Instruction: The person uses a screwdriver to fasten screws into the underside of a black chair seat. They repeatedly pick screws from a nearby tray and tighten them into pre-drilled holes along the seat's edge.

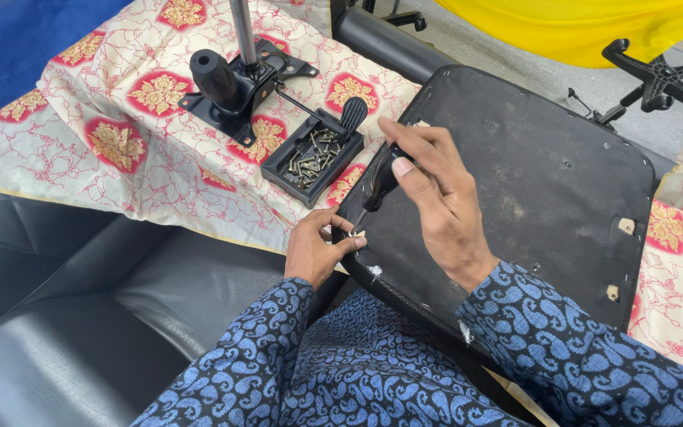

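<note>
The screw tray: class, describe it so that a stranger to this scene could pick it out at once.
Find the patterned cloth in cream and red. On it, between the black seat base and the metal chair mechanism, lies the screw tray. It is a shallow black rectangular tray, the only thing there filled with loose screws.

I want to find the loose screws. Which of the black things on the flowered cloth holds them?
The small rectangular black tray, beside the upturned seat base, holds the pile of screws. The black chair mechanism with the metal rod, farther away on the cloth, holds none.
</note>
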